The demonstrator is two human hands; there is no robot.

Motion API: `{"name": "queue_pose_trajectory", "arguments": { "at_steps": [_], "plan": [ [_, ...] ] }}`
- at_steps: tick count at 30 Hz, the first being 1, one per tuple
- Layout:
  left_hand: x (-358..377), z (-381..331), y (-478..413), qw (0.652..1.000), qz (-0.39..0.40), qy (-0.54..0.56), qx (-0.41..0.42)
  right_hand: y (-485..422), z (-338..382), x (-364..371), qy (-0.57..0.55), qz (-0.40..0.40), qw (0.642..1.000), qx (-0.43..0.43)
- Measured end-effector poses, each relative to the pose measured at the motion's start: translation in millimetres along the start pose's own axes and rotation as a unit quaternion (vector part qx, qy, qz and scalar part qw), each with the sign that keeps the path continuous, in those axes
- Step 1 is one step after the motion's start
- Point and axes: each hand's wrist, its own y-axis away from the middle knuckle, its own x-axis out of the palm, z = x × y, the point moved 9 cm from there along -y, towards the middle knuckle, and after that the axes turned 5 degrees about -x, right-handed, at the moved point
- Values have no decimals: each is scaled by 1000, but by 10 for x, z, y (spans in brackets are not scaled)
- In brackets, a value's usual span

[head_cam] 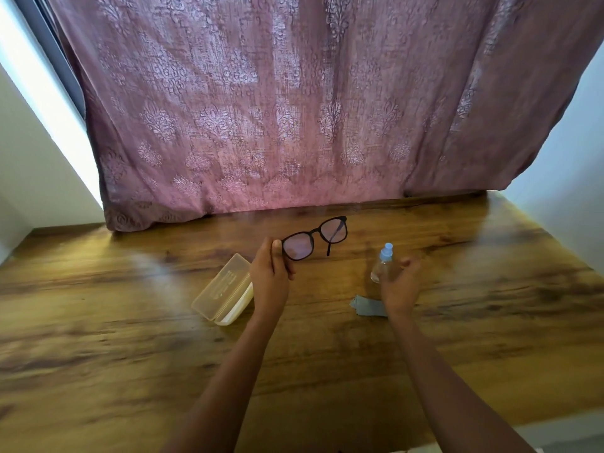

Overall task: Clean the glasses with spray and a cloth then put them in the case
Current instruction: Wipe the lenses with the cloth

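Note:
My left hand [270,276] holds black-framed glasses [315,238] by their left end, lifted above the wooden table [130,338], lenses facing me. A small clear spray bottle [383,263] with a light blue cap stands upright to the right. My right hand [400,286] is curled around the bottle's right side, fingers apart; whether it grips the bottle is unclear. A grey cloth [367,305] lies flat on the table just left of my right wrist. A pale translucent glasses case [224,289] lies open on the table, left of my left hand.
A mauve patterned curtain [294,109] hangs behind the table's far edge. White walls stand at the left and right. The table's near edge runs along the lower right.

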Motion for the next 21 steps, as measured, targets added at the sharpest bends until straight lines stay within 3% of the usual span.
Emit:
{"name": "queue_pose_trajectory", "arguments": {
  "at_steps": [11, 21],
  "plan": [
    [28, -25, 140, 1000, 6, -1, -9, 539, -22, 223, 212, 124, 956, -163],
    [-30, -46, 240, 1000, 5, -4, -8, 699, -109, 291, 289, 193, 921, -178]
  ]
}}
